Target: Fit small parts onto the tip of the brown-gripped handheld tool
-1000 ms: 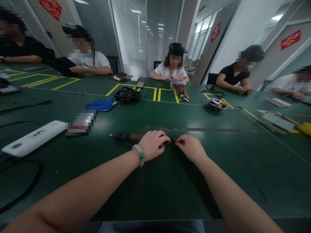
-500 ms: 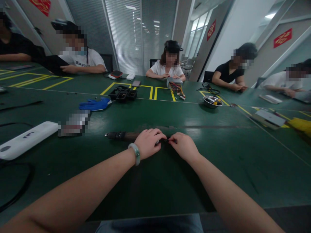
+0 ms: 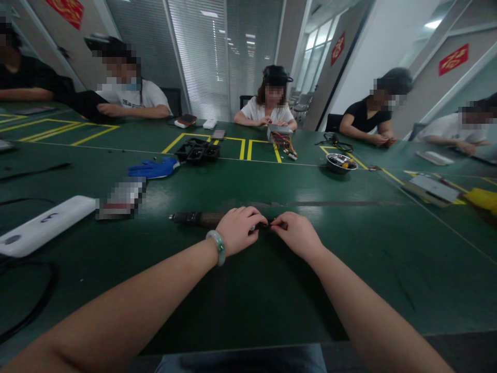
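A long dark tool [image 3: 196, 218] with a brown handle lies across the green table [image 3: 248, 290] in front of me. My left hand [image 3: 238, 231], with a pale green bangle on its wrist, is closed around the tool's right end. My right hand [image 3: 297, 235] pinches a small dark part at the tool's tip, right beside the left fingers. What that small part is I cannot make out.
A white flat device [image 3: 42, 226] and a black cable [image 3: 29, 305] lie at the left. A blue glove [image 3: 153, 168], black trays [image 3: 198, 151], a wired metal box [image 3: 281, 137] and a steel bowl [image 3: 338, 163] sit farther back. Several people sit around the table.
Both hands stay together on the tool with only slight finger movement. The view has shifted a little.
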### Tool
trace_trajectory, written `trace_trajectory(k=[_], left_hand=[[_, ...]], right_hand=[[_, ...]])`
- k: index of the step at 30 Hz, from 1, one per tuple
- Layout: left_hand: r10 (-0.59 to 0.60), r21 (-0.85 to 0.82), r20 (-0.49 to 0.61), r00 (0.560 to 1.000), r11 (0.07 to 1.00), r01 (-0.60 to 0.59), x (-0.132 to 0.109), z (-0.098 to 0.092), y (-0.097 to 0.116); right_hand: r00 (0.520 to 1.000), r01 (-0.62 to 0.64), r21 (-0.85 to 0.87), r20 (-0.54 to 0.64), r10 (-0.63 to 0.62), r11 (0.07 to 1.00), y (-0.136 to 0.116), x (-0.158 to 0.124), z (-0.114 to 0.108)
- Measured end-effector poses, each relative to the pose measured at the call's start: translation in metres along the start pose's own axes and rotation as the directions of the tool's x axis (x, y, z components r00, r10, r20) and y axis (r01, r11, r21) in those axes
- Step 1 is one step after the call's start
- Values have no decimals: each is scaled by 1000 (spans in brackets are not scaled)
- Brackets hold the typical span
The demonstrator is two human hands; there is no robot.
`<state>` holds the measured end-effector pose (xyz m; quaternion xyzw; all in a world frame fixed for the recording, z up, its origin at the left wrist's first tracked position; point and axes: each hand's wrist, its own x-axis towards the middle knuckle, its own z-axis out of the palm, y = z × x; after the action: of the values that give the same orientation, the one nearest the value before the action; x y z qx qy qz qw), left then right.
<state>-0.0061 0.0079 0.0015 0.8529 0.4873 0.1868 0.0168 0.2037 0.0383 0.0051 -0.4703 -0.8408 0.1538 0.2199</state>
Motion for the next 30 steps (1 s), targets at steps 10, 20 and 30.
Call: trace_trajectory(k=[10,20,30], left_hand=[[-5,0,-2,1000,1000,5,0,-1,1],[-8,24,-7,1000,1000,8,2,-1,2],[-7,25,-26,1000,1000,8,1,1,3]], right_hand=[[998,-64,26,-17,65,998,1,1,6],[999,-24,-104,-42,20,994,0,4,20],[999,-47,-223,-12,45,974,-1,4,22]])
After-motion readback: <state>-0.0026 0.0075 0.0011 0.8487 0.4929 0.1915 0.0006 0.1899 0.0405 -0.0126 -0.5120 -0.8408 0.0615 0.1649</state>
